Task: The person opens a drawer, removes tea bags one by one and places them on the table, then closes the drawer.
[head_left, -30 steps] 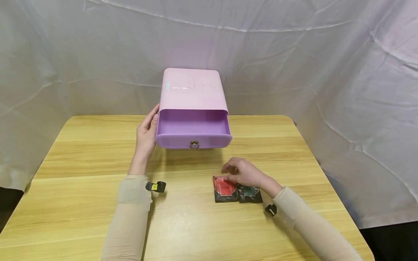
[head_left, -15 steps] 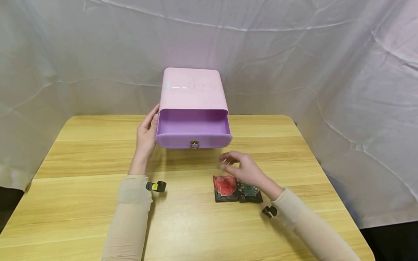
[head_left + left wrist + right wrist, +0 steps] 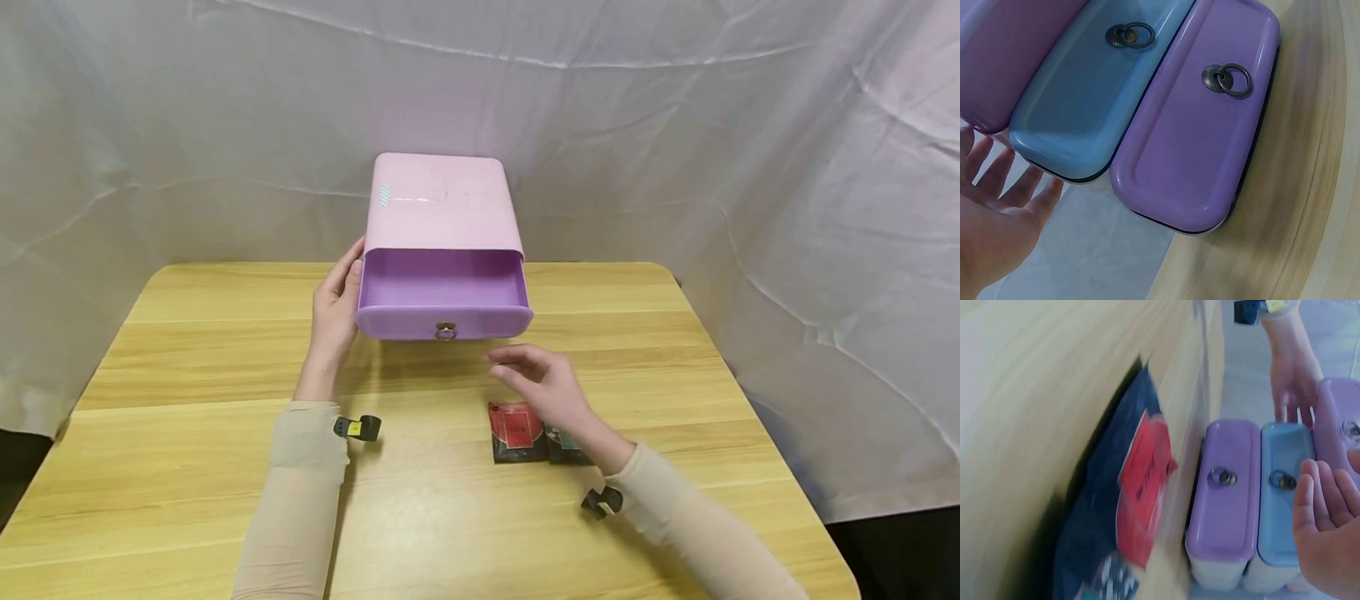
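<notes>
We see the red-labelled packet [image 3: 517, 431] lying flat on the wooden table [image 3: 187, 350], just behind and below our right hand's fingertips, its long axis running toward us, with a green-labelled packet [image 3: 564, 446] touching its right edge. Our right hand [image 3: 542, 385] hovers above them, fingers loosely spread and holding nothing, pointing toward the open purple drawer [image 3: 442, 300] ahead. Our left hand [image 3: 335, 310] rests flat-fingered against the pink cabinet [image 3: 441, 204], farther from the packets.

No legible text on red packet [image 3: 517, 431]
</notes>
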